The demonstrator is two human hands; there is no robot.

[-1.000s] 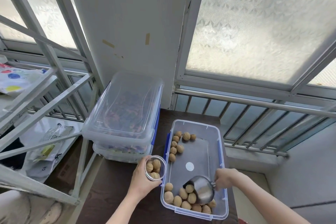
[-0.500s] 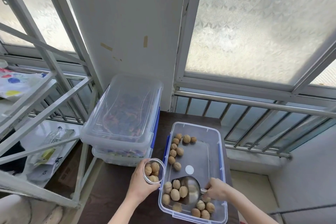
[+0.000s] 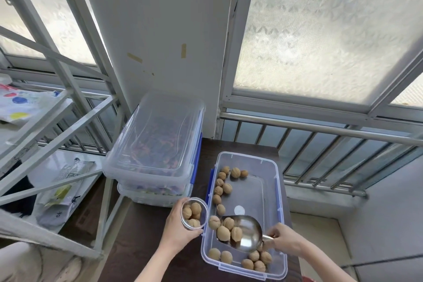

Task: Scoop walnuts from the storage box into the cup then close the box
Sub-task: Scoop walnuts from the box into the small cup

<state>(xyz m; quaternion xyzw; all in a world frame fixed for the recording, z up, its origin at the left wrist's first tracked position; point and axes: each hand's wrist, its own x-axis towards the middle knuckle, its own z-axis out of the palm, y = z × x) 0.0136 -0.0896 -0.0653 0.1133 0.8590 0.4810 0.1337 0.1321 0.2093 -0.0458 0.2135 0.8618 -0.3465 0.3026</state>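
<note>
An open clear storage box (image 3: 278, 190) with blue clips sits on the dark table, walnuts (image 3: 223, 184) scattered along its left side and near end. My right hand (image 3: 282, 239) grips the handle of a metal scoop (image 3: 248, 232) raised over the box, with several walnuts in it, one at its lip by the cup. My left hand (image 3: 179, 231) holds a clear cup (image 3: 194, 213) just outside the box's left wall; the cup has several walnuts in it.
Two stacked lidded clear boxes (image 3: 155, 142) stand to the left of the open box. A white metal frame (image 3: 52, 135) and bags (image 3: 61, 190) fill the left side. A window railing (image 3: 320, 130) runs behind. The dark table (image 3: 137, 247) extends toward me.
The scoop dug through the near walnuts, rose loaded and swung left toward the cup. The cup stayed close to the box's left wall.
</note>
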